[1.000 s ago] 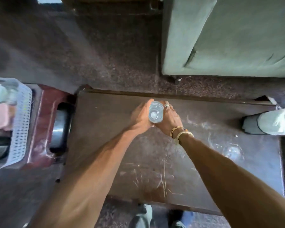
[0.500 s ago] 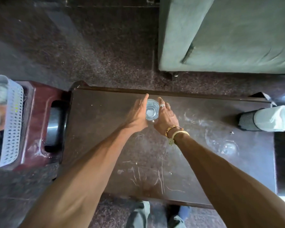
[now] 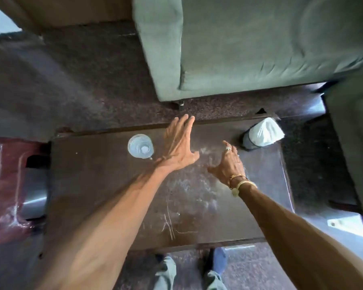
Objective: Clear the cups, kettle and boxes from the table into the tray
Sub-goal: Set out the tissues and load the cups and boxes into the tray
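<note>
A clear glass cup (image 3: 140, 146) stands upright on the dark wooden table (image 3: 96, 185), near its far edge. My left hand (image 3: 179, 146) hovers just right of the cup, fingers spread and pointing away, holding nothing. My right hand (image 3: 228, 164) floats further right over the tabletop, open, with rings and bracelets on it. At the table's far right corner stands a dark container covered by a white cloth or bag (image 3: 261, 133). The tray is out of view.
A green sofa (image 3: 249, 45) stands beyond the table. A red stool or low stand (image 3: 6, 185) with a metal part sits at the left. Dark speckled floor surrounds the table. My feet (image 3: 197, 268) show at the near edge.
Both hands have let go of the glass cup, which now stands on the table. The hands moved right, toward the covered container. The view swung right, losing the white basket.
</note>
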A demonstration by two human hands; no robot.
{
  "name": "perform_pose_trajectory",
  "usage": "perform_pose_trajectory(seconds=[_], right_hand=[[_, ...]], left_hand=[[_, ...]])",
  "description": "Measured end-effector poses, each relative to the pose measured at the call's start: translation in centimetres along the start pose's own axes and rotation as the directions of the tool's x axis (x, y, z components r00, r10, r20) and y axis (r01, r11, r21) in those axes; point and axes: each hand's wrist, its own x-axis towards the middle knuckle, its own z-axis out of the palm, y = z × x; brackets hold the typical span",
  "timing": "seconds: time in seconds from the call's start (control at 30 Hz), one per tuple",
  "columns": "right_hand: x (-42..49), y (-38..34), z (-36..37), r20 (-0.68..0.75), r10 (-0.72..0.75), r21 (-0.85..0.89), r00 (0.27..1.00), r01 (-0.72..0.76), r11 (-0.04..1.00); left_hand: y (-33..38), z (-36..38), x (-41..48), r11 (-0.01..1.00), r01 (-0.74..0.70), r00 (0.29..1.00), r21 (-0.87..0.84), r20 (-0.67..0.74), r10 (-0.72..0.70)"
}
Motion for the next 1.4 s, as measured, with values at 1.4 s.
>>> perform_pose_trajectory(seconds=[1.4], right_hand=[[2.9, 13.8, -7.3, -0.258, 0.13, 0.355, 0.957, -0.031, 0.934]], left_hand=[[16.9, 12.1, 4.6, 0.898, 0.237, 0.971, -0.372, 0.126, -0.204]])
